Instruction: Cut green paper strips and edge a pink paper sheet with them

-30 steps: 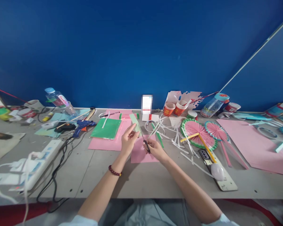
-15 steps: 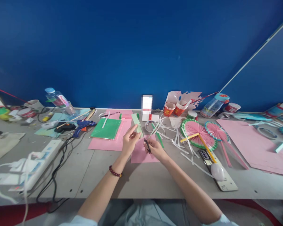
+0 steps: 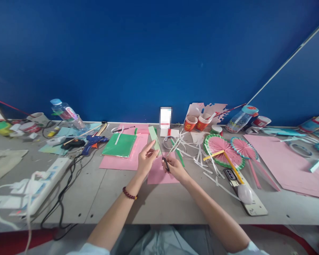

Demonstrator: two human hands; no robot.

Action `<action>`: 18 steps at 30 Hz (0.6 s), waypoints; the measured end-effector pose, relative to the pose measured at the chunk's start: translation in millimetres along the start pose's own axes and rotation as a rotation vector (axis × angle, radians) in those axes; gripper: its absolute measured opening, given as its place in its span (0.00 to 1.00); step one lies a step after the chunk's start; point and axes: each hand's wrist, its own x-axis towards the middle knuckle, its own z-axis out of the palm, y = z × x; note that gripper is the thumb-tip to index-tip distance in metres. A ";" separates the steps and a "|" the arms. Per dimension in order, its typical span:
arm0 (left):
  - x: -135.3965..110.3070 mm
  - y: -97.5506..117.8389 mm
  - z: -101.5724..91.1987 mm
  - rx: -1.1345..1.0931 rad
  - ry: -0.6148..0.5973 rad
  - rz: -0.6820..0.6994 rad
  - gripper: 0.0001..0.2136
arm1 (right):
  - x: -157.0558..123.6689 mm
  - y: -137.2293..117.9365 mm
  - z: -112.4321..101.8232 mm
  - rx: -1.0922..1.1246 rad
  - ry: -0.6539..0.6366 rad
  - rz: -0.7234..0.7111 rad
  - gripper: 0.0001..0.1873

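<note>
Between thumb and fingers my left hand (image 3: 146, 156) pinches a pale green paper strip (image 3: 153, 135) that points up and away from me. My right hand (image 3: 174, 168) has its fingers through the dark handles of a pair of scissors (image 3: 166, 165). The blades lie along the right edge of the strip; how far apart they are I cannot tell. A pink paper piece (image 3: 159, 176) lies on the table under both hands. Narrow white paper strips (image 3: 187, 146) are scattered just right of the scissors.
Left are a green paper pack (image 3: 119, 145), a blue glue gun (image 3: 91, 142) and a power strip (image 3: 49, 186) with cables. Right are pink-and-green paper fans (image 3: 218, 147), a phone (image 3: 256, 207), red paper cups (image 3: 190, 123) and large pink sheets (image 3: 287, 166). A blue wall (image 3: 154, 63) closes the back.
The upper end of the pale green strip has shifted very slightly upward. Both hands and the scissors are in nearly the same place.
</note>
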 end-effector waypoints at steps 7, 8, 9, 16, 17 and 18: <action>-0.3 0.8 0.2 -0.009 0.000 0.006 0.26 | -1.5 -3.0 1.0 -0.019 0.018 0.012 0.22; -0.4 1.0 0.3 -0.008 0.002 0.010 0.26 | -1.7 -3.4 1.1 -0.016 0.017 0.011 0.22; -0.5 1.2 0.3 -0.005 0.005 0.013 0.25 | -1.7 -3.5 1.1 -0.014 0.017 0.010 0.22; -0.2 1.2 0.5 -0.003 0.013 0.012 0.25 | 0.2 -0.9 0.8 0.005 0.026 0.000 0.21; 0.0 0.9 0.3 0.001 0.014 0.011 0.25 | 0.2 -1.0 0.7 0.006 0.027 -0.001 0.21; 0.3 0.6 0.1 0.006 0.015 0.011 0.25 | 0.1 -1.3 0.5 0.004 0.029 0.001 0.22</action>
